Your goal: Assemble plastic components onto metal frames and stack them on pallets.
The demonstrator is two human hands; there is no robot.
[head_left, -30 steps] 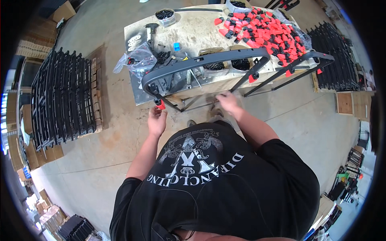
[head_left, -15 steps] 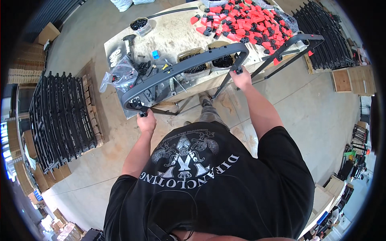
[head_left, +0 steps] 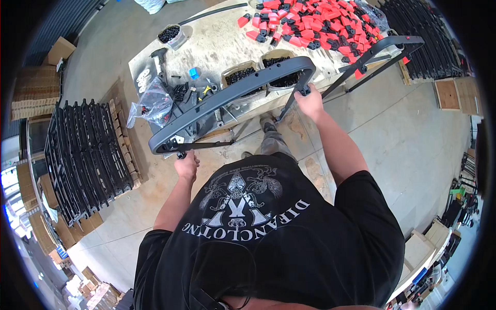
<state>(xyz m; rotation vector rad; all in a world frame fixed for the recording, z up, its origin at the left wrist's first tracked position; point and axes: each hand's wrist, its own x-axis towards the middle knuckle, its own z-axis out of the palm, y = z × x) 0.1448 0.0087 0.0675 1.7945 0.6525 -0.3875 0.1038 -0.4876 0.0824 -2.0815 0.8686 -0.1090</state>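
Both my hands hold a black metal frame (head_left: 232, 94) with a long curved top bar and bent ends. It spans the space in front of me, tilted, its left end nearer my body. My left hand (head_left: 187, 165) is closed around a dark fitting below the left corner. At the right end, my right hand (head_left: 310, 102) grips near a black knob (head_left: 305, 90) beside the frame's leg. The lower legs partly show beneath the bar, by the workbench's near edge. How far each set of fingers wraps round is partly hidden.
On the workbench (head_left: 212, 41) lie a heap of red and black plastic parts (head_left: 320, 26), tubs of small black pieces (head_left: 240, 74), a hammer (head_left: 159, 59) and a plastic bag (head_left: 155, 101). A similar frame (head_left: 382, 47) stands right. Stacked black frames (head_left: 85, 160) sit on a pallet at left.
The held frame's left end has come down and a little left, along with my left hand. My right hand stays at nearly the same spot. The view has shifted slightly.
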